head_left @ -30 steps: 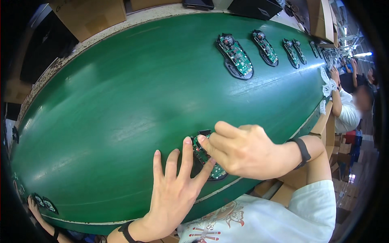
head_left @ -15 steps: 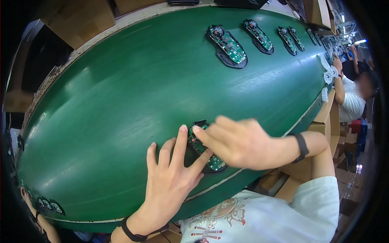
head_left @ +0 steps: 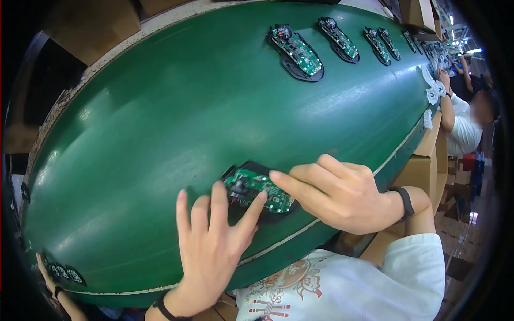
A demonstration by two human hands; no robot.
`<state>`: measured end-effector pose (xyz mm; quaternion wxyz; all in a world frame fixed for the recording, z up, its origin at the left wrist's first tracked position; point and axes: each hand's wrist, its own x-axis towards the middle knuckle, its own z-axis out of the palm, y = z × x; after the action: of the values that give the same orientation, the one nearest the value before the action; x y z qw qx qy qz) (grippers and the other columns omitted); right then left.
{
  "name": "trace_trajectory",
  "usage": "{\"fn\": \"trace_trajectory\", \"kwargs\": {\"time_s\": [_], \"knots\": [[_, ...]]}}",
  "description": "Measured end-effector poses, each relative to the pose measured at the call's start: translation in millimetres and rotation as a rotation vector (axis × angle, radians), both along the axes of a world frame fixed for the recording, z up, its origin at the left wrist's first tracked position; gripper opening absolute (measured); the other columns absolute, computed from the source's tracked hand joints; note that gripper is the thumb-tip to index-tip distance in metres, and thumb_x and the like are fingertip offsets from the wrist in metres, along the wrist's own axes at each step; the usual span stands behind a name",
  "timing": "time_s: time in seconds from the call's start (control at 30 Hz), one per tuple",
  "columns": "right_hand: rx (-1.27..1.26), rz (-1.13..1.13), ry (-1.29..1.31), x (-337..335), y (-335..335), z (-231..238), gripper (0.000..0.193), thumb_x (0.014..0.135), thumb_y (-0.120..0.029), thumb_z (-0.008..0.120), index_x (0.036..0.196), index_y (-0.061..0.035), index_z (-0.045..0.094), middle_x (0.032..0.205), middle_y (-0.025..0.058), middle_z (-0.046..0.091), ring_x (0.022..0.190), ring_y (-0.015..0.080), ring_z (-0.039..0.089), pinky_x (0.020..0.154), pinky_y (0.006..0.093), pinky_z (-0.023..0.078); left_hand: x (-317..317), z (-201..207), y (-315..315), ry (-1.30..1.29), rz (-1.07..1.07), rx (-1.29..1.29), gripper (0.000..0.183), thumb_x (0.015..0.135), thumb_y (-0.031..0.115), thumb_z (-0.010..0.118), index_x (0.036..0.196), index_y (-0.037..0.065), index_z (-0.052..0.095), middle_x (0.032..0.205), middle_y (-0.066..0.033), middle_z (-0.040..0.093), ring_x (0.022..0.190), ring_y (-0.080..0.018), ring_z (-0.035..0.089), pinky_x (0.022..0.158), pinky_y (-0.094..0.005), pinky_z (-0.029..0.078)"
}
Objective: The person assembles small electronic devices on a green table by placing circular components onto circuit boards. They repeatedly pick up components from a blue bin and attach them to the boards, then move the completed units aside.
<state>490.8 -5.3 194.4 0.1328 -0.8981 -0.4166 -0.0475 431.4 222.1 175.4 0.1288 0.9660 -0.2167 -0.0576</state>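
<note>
A green circuit board (head_left: 270, 199) lies in a black plastic shell (head_left: 250, 167) on the near part of the green surface. It is slanted, with its dark round part toward the left. My left hand (head_left: 211, 241) has its fingers spread; the index fingertip touches the shell's left end and the thumb rests on the board. At the board's right end, my right hand (head_left: 340, 195) is closed with curled fingers, one fingertip pressed at the upper edge. What its lower fingers touch there is hidden.
The green work surface (head_left: 160, 139) carries more boards in black shells, including a large one (head_left: 300, 53) at the far side. White pieces (head_left: 432, 91) lie along the right edge, near another person (head_left: 463, 123). Cardboard boxes (head_left: 420, 166) stand beside it. Another hand (head_left: 45, 273) is at lower left.
The board in its shell has turned counterclockwise, its upper end swinging left. My left hand has shifted slightly left; my right hand has moved from over the board to its right end.
</note>
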Motion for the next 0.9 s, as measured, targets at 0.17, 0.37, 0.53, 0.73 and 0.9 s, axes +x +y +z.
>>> {"fn": "trace_trajectory", "kwargs": {"time_s": [0.17, 0.37, 0.53, 0.73, 0.9], "knots": [[0.14, -0.08, 0.216, -18.2, -12.5, -15.4, 0.022, 0.074, -0.012, 0.078, 0.095, -0.0083, 0.071, 0.085, -0.0014, 0.059, 0.072, 0.013, 0.055, 0.045, 0.0259, 0.044, -24.1, 7.3, -12.0, 0.007, 0.057, 0.23, 0.079, 0.064, 0.029, 0.086, 0.136, 0.046, 0.058, 0.131, -0.0135, 0.049, 0.107, -0.029, 0.049, 0.111, -0.0608, 0.035], [0.21, -0.097, 0.281, -19.1, -12.4, -25.3, 0.019, 0.074, -0.013, 0.081, 0.089, -0.0091, 0.07, 0.082, -0.0007, 0.058, 0.07, 0.0134, 0.054, 0.044, 0.0268, 0.043, -22.1, 13.5, -14.3, -0.008, 0.019, 0.288, 0.076, 0.065, 0.033, 0.086, 0.134, 0.049, 0.059, 0.134, -0.0107, 0.046, 0.114, -0.029, 0.044, 0.114, -0.0616, 0.032], [0.227, -0.08, 0.32, -18.2, -14.7, -29.7, 0.018, 0.074, -0.012, 0.081, 0.089, -0.0091, 0.07, 0.081, -0.0006, 0.058, 0.069, 0.0134, 0.054, 0.043, 0.0268, 0.043, -20.3, 9.8, -14.3, -0.032, -0.011, 0.272, 0.079, 0.062, 0.034, 0.086, 0.134, 0.05, 0.059, 0.138, -0.0117, 0.046, 0.121, -0.031, 0.045, 0.111, -0.0608, 0.036], [0.204, -0.063, 0.278, -17.0, -17.6, -28.7, 0.02, 0.073, -0.011, 0.082, 0.09, -0.0081, 0.072, 0.081, -0.0008, 0.06, 0.069, 0.013, 0.054, 0.043, 0.0264, 0.043, -14.9, 6.5, -18.3, 0.013, 0.011, 0.206, 0.081, 0.06, 0.035, 0.087, 0.135, 0.049, 0.059, 0.143, -0.0145, 0.047, 0.125, -0.0332, 0.045, 0.108, -0.0596, 0.039], [0.257, -0.034, 0.289, -15.7, -21.0, -34.4, 0.022, 0.071, -0.007, 0.081, 0.091, -0.0068, 0.073, 0.082, -0.0005, 0.06, 0.069, 0.0133, 0.054, 0.041, 0.0262, 0.042, -12.8, 4.8, -19.1, 0.042, -0.004, 0.169, 0.084, 0.059, 0.035, 0.087, 0.136, 0.047, 0.058, 0.146, -0.0176, 0.047, 0.126, -0.0348, 0.046, 0.105, -0.0578, 0.042]]}}
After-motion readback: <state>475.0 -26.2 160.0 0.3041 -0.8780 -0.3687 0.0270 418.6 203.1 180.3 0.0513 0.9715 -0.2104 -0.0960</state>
